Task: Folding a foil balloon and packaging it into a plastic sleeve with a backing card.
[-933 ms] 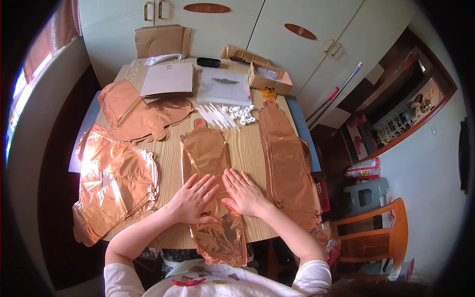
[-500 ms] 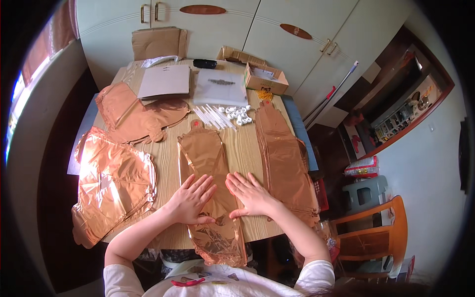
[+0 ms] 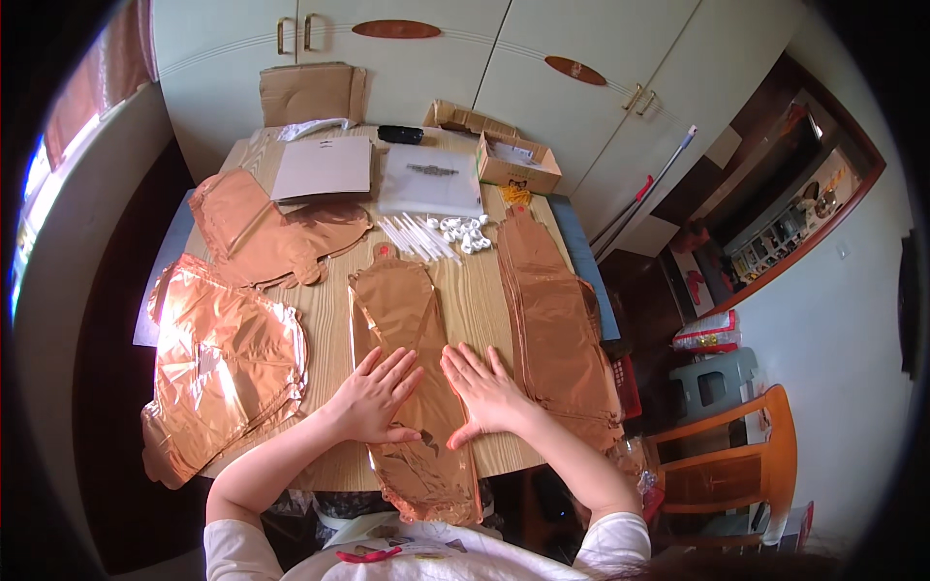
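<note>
Open grips on both sides, as I see them from my remote station: at the left, shiny copper foil [image 3: 228,353] lies spread on the wooden table [image 3: 475,290], and to its right my left hand [image 3: 376,395] is palm down, fingers extended, over the left part of a long foil piece [image 3: 395,295]. That piece lies lengthwise at the middle, its near end past the table edge, with my right hand [image 3: 484,390] flat over its right edge; farther right I have a layered foil stack [image 3: 557,320].
</note>
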### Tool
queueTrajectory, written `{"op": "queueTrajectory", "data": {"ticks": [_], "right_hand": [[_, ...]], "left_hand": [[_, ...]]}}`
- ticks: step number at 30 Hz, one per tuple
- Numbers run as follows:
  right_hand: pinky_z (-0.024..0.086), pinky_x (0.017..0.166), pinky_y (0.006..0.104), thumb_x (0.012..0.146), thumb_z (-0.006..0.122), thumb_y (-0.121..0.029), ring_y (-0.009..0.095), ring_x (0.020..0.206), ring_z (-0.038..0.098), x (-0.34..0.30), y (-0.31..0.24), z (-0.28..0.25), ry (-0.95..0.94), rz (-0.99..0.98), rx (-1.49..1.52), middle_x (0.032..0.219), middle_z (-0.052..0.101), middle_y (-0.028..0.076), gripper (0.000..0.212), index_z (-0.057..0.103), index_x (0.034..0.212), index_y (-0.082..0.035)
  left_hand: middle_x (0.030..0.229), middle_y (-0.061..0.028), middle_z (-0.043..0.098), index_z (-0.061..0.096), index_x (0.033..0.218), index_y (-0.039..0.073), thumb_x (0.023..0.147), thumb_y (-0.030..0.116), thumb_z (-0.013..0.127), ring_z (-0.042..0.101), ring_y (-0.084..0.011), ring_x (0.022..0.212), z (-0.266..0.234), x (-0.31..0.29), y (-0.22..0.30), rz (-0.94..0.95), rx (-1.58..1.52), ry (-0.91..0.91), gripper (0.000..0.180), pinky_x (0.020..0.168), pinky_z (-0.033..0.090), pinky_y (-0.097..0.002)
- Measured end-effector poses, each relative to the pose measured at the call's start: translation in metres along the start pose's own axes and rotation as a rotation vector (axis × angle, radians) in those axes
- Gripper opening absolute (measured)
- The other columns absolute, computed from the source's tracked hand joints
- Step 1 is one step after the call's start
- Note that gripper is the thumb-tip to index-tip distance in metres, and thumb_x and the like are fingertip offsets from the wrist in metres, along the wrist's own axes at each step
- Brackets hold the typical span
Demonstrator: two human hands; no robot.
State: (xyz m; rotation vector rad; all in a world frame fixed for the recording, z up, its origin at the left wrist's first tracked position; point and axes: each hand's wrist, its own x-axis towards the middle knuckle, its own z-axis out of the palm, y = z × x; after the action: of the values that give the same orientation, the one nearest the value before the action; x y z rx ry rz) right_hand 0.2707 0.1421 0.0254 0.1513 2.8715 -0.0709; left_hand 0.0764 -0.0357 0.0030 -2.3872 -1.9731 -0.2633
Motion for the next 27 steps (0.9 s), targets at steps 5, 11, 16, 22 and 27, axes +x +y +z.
{"op": "queueTrajectory", "data": {"ticks": [5, 11, 16, 22, 27], "right_hand": [[0.005, 0.120, 0.0537, 0.077, 0.045, -0.082, 0.031, 0.150, 0.007, 0.012, 0.006, 0.013, 0.155, -0.057, 0.017, 0.162, 0.010, 0.017, 0.118, 0.010, 0.154, 0.000], [0.007, 0.121, 0.0513, 0.098, 0.031, -0.062, 0.029, 0.150, 0.011, 0.051, 0.018, 0.019, 0.185, 0.039, 0.030, 0.161, 0.014, 0.016, 0.084, 0.014, 0.154, -0.001], [0.007, 0.121, 0.0507, 0.099, 0.030, -0.059, 0.027, 0.150, 0.012, 0.082, 0.034, 0.013, 0.186, 0.113, 0.062, 0.162, 0.015, 0.013, 0.080, 0.016, 0.154, -0.003], [0.007, 0.121, 0.0507, 0.100, 0.028, -0.057, 0.026, 0.150, 0.012, 0.106, 0.046, 0.003, 0.183, 0.175, 0.105, 0.162, 0.016, 0.010, 0.076, 0.019, 0.154, -0.005], [0.012, 0.119, 0.0534, 0.101, 0.039, -0.048, 0.029, 0.148, 0.022, 0.104, 0.045, 0.018, 0.476, 0.124, 0.207, 0.159, 0.027, 0.013, 0.070, 0.025, 0.152, -0.003]], "left_hand": [[0.149, -0.0265, 0.036, 0.040, 0.142, -0.004, 0.084, 0.078, 0.042, 0.032, -0.0383, 0.141, 0.003, 0.001, -0.001, 0.013, -0.009, 0.027, 0.101, 0.116, 0.021, -0.0533], [0.149, -0.0257, 0.036, 0.039, 0.143, -0.003, 0.084, 0.078, 0.041, 0.032, -0.0379, 0.141, 0.001, 0.000, -0.001, 0.003, -0.007, 0.006, 0.100, 0.116, 0.021, -0.0533], [0.150, -0.0251, 0.036, 0.038, 0.144, -0.002, 0.084, 0.078, 0.041, 0.032, -0.0369, 0.142, 0.003, 0.000, 0.000, -0.003, -0.015, 0.014, 0.101, 0.116, 0.021, -0.0528], [0.151, -0.0240, 0.036, 0.038, 0.145, -0.001, 0.084, 0.079, 0.039, 0.030, -0.0352, 0.143, 0.003, -0.002, -0.001, -0.009, -0.016, 0.026, 0.101, 0.117, 0.020, -0.0523], [0.153, -0.0237, 0.033, 0.035, 0.146, -0.003, 0.085, 0.078, 0.038, 0.028, -0.0344, 0.145, 0.003, 0.000, -0.001, -0.004, -0.013, 0.021, 0.102, 0.118, 0.018, -0.0514]]}}
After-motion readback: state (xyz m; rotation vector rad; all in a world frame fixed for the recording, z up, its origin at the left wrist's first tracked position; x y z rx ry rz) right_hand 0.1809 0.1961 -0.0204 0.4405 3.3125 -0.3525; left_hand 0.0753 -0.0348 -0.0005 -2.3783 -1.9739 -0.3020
